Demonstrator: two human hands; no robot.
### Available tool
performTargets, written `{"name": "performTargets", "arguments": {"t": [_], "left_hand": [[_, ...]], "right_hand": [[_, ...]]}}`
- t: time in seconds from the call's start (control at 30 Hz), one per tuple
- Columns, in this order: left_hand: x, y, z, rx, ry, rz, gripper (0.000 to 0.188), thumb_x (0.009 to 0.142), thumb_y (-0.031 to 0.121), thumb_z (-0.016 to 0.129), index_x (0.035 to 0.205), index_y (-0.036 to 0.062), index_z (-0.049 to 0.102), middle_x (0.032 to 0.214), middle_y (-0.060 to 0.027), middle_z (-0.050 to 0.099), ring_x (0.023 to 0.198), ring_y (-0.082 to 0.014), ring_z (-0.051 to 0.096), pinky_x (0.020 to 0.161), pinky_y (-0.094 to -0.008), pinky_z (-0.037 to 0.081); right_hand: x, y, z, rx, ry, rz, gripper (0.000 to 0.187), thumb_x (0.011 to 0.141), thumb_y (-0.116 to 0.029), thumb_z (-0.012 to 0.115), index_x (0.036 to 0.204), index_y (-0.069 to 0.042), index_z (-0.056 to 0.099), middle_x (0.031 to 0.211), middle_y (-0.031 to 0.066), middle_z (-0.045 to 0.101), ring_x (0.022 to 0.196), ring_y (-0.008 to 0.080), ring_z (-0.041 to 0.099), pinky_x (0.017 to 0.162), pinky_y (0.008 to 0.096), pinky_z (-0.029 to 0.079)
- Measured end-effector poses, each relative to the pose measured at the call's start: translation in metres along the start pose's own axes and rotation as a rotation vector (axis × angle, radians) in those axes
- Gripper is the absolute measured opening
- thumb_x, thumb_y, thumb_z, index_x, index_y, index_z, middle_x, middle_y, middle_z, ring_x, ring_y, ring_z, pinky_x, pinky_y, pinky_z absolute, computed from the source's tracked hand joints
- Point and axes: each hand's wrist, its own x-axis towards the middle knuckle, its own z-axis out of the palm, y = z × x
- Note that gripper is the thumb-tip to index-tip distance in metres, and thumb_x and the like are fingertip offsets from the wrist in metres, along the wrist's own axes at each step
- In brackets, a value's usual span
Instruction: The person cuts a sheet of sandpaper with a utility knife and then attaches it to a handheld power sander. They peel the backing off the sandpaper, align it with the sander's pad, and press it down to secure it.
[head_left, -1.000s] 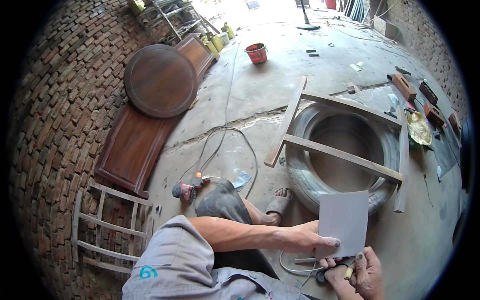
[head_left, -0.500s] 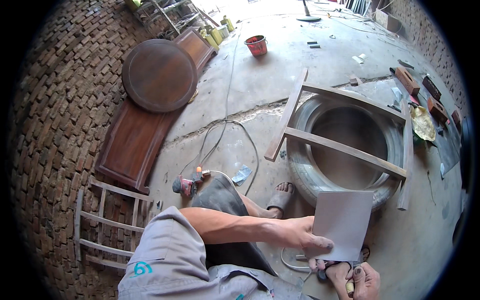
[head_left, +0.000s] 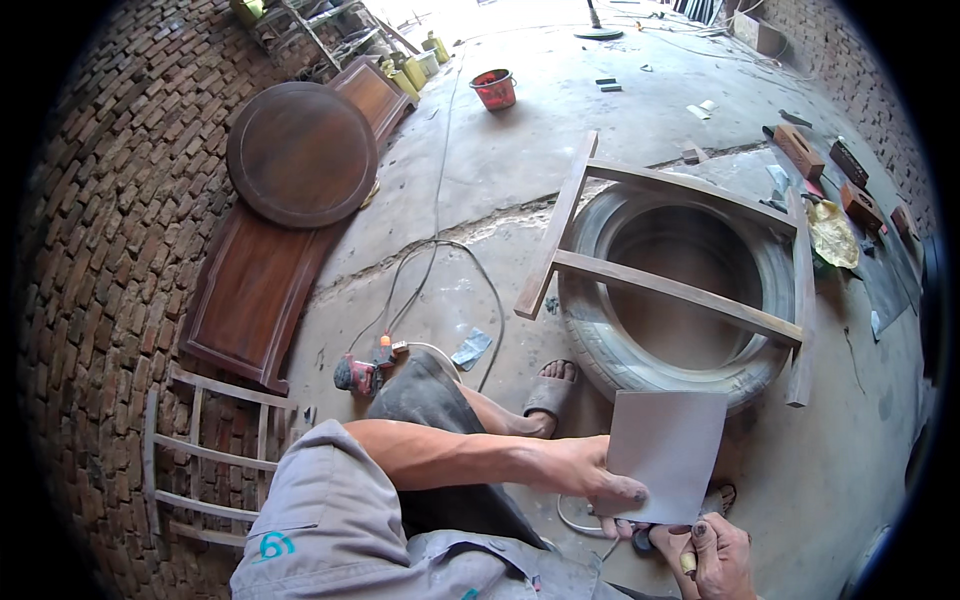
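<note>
My left hand (head_left: 610, 482) grips a stiff pale grey paper sheet (head_left: 668, 450) by its lower left side, thumb on top and fingers underneath. Close to the sheet's lower right corner, my right hand (head_left: 726, 552) is closed round a small tool with a short yellowish handle (head_left: 688, 563). The tool's far end is hidden, so its kind cannot be made out. Just beyond the sheet lies a large tyre (head_left: 600, 345), with an H-like wooden frame (head_left: 680, 295) resting across it.
A red sander (head_left: 362, 376) and looped cable lie left of my sandalled foot (head_left: 550, 396). Farther left, a round dark tabletop (head_left: 302, 155) rests on a long wooden panel (head_left: 245, 290) by the brick wall. A red bucket (head_left: 493, 90) stands ahead; bricks (head_left: 800, 152) lie right.
The whole view has shifted slightly, so everything appears a little farther left. Both hands keep their holds, and the sheet stays in nearly the same pose.
</note>
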Motion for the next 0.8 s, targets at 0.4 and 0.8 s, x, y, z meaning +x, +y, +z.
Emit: {"name": "performTargets", "arguments": {"t": [0.4,0.8], "left_hand": [[-0.009,-0.008,-0.011,0.203,0.148,-0.136,0.038,0.099,0.024,0.066,0.118,-0.0092,0.062,0.101,-0.0128,0.072,0.087,-0.0187,0.073,0.083,-0.033,0.06],[0.0,0.009,0.004,0.143,0.132,-0.169,0.039,0.101,0.021,0.064,0.124,-0.0115,0.059,0.101,-0.0211,0.07,0.091,-0.0297,0.075,0.074,-0.0346,0.065]], "right_hand": [[0.01,0.013,0.006,-0.108,-0.01,-0.141,0.022,0.104,-0.009,0.045,0.102,0.0,0.065,0.084,0.0186,0.064,0.075,0.0338,0.065,0.066,0.0405,0.049],[0.002,0.031,0.008,0.087,0.105,-0.217,0.031,0.108,-0.026,0.051,0.108,-0.003,0.072,0.065,0.0076,0.058,0.061,0.0137,0.057,0.057,0.0302,0.046]]}}
